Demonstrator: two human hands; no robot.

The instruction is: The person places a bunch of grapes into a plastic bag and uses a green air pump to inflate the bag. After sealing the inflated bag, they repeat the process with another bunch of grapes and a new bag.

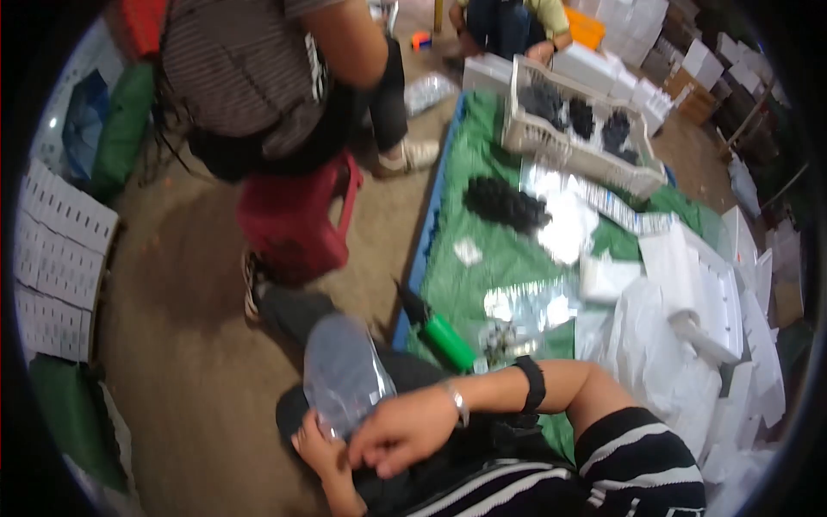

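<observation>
A clear plastic bag with a flat, dark grey rounded thing showing in it stands tilted above my lap. My left hand is closed on the bag's lower end, fingers pressed against the film. Beside it, my right hand is bent over the bag's lower right edge with its fingers curled in. Those fingertips are partly hidden, close to the left hand. A bracelet and a black band circle my right arm.
A green sheet to the right carries a green-and-black bottle-like tool, a black pile, plastic bags and a crate of dark bundles. Someone sits on a red stool ahead; another person is beyond. White boxes stack at left.
</observation>
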